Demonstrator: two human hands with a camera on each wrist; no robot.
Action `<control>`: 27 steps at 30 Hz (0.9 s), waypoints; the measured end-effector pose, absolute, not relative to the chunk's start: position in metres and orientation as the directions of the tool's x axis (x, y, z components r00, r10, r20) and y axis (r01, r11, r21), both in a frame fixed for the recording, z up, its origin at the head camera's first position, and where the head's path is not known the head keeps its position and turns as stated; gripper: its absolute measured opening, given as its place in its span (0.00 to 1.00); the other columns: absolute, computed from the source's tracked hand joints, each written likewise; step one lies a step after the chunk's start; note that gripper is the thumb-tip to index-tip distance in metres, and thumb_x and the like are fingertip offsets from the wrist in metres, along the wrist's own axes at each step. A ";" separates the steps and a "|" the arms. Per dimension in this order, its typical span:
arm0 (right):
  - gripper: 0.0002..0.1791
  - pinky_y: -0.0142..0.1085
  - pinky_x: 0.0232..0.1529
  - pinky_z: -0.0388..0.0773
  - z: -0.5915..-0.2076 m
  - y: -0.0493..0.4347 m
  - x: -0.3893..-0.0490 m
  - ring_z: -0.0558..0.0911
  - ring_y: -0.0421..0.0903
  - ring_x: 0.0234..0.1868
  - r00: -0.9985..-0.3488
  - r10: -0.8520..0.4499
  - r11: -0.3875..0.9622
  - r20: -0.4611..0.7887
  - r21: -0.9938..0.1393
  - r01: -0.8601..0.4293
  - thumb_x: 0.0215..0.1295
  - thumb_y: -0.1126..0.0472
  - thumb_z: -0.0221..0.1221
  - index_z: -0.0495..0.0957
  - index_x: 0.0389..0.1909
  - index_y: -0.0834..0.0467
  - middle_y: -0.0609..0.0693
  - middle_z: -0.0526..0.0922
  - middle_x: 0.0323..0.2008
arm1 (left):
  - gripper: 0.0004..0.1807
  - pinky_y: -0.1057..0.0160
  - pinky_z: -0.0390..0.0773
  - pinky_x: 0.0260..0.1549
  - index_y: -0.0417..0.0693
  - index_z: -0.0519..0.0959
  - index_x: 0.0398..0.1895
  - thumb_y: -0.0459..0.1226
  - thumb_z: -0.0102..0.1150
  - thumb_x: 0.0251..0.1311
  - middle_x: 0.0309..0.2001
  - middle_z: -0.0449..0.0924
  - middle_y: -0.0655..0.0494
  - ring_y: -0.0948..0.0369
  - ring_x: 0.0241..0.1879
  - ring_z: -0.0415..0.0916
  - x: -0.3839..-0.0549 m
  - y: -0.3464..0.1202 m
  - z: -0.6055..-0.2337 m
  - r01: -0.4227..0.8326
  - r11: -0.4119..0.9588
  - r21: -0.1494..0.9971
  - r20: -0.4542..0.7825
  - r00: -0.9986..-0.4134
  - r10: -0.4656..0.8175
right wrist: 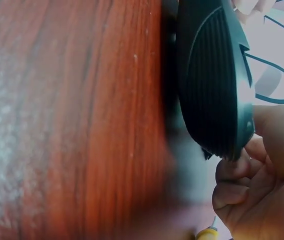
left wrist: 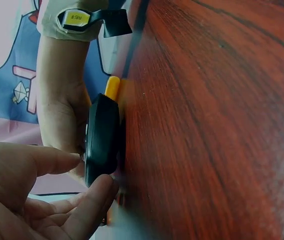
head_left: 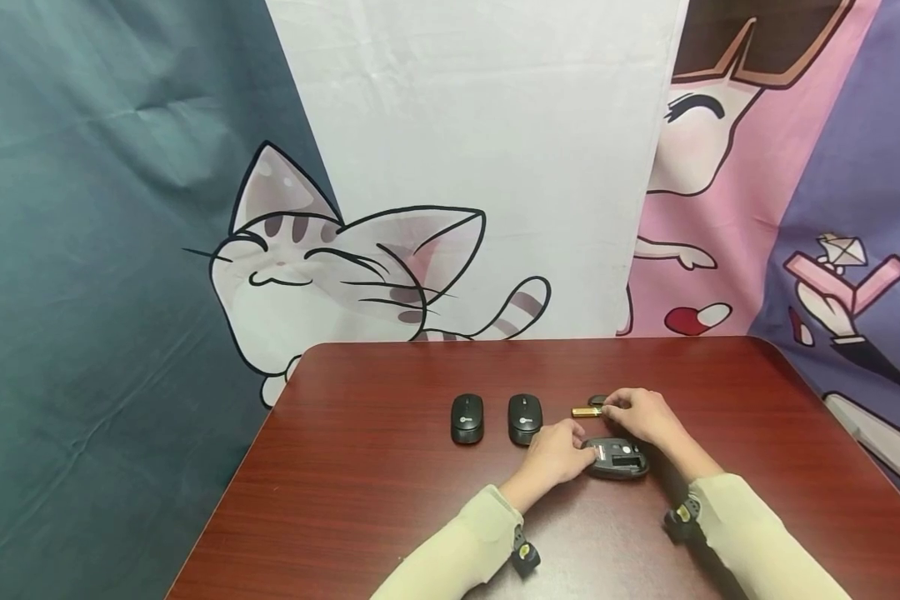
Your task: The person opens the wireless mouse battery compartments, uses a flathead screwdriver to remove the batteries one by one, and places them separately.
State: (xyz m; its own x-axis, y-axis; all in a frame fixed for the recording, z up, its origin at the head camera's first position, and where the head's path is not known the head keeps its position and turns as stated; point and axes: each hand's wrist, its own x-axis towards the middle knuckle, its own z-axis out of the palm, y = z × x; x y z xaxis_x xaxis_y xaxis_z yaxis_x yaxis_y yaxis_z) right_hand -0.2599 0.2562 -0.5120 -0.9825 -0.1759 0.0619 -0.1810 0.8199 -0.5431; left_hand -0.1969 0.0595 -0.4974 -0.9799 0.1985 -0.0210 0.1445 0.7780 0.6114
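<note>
A black computer mouse lies upside down on the table, its battery compartment uncovered. My left hand grips the left end of this mouse; in the left wrist view thumb and fingers sit on either side of the black mouse body. Just behind the mouse, my right hand pinches the right end of a gold battery, which points left from the fingertips. A small dark oval piece lies behind the battery, partly covered by the fingers. In the right wrist view the mouse hides the right fingertips.
Two more black mice, one on the left and one in the middle, stand upright on the reddish-brown table. A yellow rod-like end shows beyond the mouse. A printed cloth backdrop hangs behind the table.
</note>
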 end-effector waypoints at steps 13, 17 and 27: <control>0.09 0.41 0.33 0.75 -0.496 0.254 -0.250 0.77 0.50 0.34 -0.984 -0.161 0.810 0.080 -0.558 -0.178 0.68 0.57 0.62 0.86 0.40 0.57 0.51 0.85 0.32 | 0.17 0.70 0.80 0.39 0.54 0.83 0.48 0.49 0.69 0.59 0.38 0.86 0.67 0.70 0.39 0.81 -0.193 0.048 -0.492 0.168 0.800 0.576 -0.029 -0.974 0.226; 0.10 0.47 0.36 0.78 -0.486 0.248 -0.244 0.79 0.53 0.36 -0.982 -0.164 0.806 0.089 -0.562 -0.186 0.69 0.56 0.61 0.86 0.42 0.58 0.55 0.86 0.36 | 0.19 0.69 0.78 0.37 0.55 0.82 0.51 0.50 0.68 0.59 0.36 0.84 0.67 0.69 0.37 0.79 -0.190 0.040 -0.490 0.219 0.830 0.513 0.003 -0.967 0.254; 0.13 0.60 0.50 0.80 -0.463 0.229 -0.227 0.82 0.60 0.50 -0.962 -0.197 0.774 0.188 -0.572 -0.270 0.69 0.58 0.62 0.84 0.49 0.60 0.59 0.86 0.46 | 0.25 0.65 0.81 0.49 0.55 0.78 0.61 0.50 0.66 0.63 0.51 0.84 0.60 0.64 0.51 0.79 -0.182 0.007 -0.475 0.384 0.822 0.420 0.075 -0.918 0.390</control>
